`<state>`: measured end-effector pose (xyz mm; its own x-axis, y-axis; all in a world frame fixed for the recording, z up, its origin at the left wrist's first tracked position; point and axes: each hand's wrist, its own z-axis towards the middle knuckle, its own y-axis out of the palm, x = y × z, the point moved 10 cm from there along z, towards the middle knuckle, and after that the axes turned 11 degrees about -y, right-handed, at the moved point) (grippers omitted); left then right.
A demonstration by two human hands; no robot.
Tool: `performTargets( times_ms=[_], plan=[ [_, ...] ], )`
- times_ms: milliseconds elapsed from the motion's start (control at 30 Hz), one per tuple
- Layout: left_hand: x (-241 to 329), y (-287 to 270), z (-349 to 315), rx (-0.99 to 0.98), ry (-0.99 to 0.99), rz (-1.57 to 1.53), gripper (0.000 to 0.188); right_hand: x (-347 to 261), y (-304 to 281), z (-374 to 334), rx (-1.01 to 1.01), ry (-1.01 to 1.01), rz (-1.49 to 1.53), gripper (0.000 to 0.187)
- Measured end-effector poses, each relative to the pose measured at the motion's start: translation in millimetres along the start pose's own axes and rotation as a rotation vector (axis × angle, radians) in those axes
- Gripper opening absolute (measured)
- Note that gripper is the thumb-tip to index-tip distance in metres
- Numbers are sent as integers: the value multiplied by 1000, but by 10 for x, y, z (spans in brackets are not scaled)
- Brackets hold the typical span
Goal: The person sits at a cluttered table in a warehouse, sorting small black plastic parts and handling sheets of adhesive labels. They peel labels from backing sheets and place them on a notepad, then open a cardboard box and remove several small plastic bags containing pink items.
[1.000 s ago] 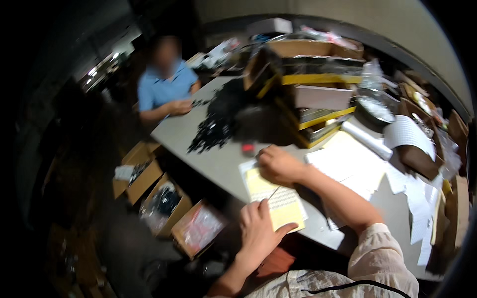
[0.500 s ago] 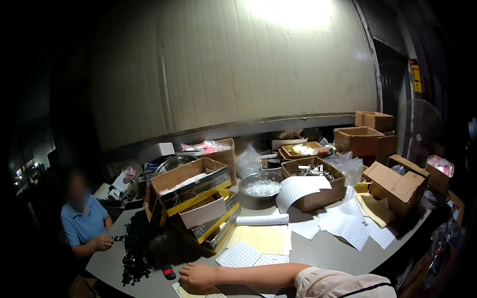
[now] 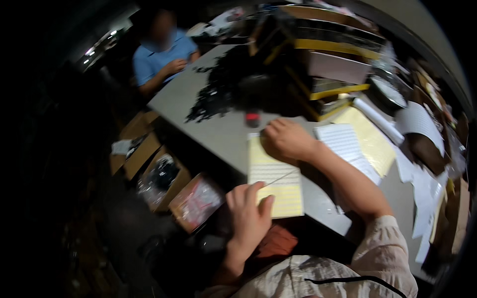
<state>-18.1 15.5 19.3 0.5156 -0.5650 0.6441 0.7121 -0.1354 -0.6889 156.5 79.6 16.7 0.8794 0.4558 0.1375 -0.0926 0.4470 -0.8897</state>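
A yellow sheet (image 3: 280,201) with rows of small printed marks lies at the near table edge, its lower part overhanging. My left hand (image 3: 248,211) is beside the sheet's left edge, thumb and forefinger closed around a thin, straight, pointed tool (image 3: 281,179) that slants over the sheet. Its exact kind is too blurred to tell. My right hand (image 3: 290,140) rests at the sheet's top end with its fingers curled; what they hold, if anything, is hidden. Just beyond its fingertips is a small red and black object (image 3: 252,118).
Small black parts (image 3: 218,92) lie heaped at the table's far left. Stacked cartons (image 3: 338,67) stand beyond my right hand, with white printed sheets (image 3: 343,141) nearer. Open boxes with plastic bags (image 3: 196,203) are below the left edge. A co-worker in blue (image 3: 166,57) sits across.
The view has swung down and left. My left hand with the thin tool has come into view, along with the boxes below the table. My right hand is still near the red and black object.
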Motion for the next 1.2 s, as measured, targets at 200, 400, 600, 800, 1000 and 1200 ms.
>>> performTargets(
  times_ms=[200,400,600,800,1000,1200],
  plan=[
    [-204,-126,-74,130,-57,-69,32,-56,149,173,-61,-35,-7,24],
    [-1099,297,-380,-71,-354,-687,50,-16,104,124,57,-24,7,17],
    [-979,763,-792,-601,-818,-1316,44,85,257,121,109,89,85,20],
    [-654,1084,-654,-444,-843,-1456,46,67,287,75,138,-42,90,33],
    [-474,987,-585,-170,-785,-1700,47,-69,10,217,211,-90,84,26],
    [-1033,794,-898,110,-932,-1507,45,24,387,131,-73,178,176,20]
  ],
)
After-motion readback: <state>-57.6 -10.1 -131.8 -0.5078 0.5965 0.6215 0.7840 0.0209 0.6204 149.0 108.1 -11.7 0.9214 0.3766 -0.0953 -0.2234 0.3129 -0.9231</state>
